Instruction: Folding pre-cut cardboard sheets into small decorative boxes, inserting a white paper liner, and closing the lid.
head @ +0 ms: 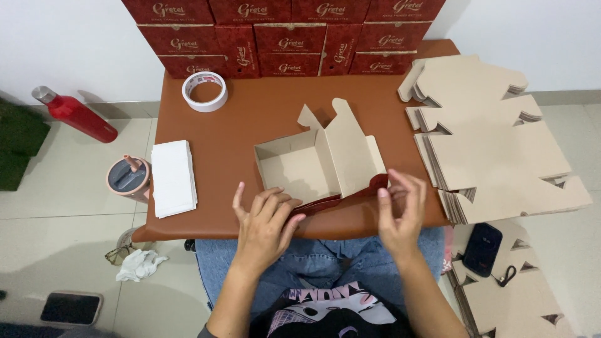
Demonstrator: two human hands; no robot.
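Landmark is the half-folded box (319, 166), sitting near the front middle of the brown table (250, 112); going left to right from there.

Far left of the box, on the tiled floor, a red metal bottle (75, 114) is lying tilted and a pink lidded tumbler (128, 177) is standing beside the table edge, both likely parked off the work surface to keep it free; below the tumbler a crumpled white cloth (140, 263) is lying loose; left of the box on the table a neat stack of white sheets (173, 178) is resting flat within reach; up-left of the box a roll of tape (205, 91) is lying on its side face.

The left hand (266, 225) is resting just in front of the box, fingers spread and pressing on its dark red front flap, not clamped on anything; the box itself is showing plain tan cardboard inside, glossy dark red outside, back walls already standing, lid flap leaning up.

The right hand (400, 213) is hovering at the box's front right corner, fingers apart and curled, fingertips near the red edge; contact I cannot tell.

Behind the box, finished red boxes (282, 31) are stacked against the wall; right of the box a fanned pile of flat die-cut blanks (494, 144) is lying tan side up, matte, notched edges.
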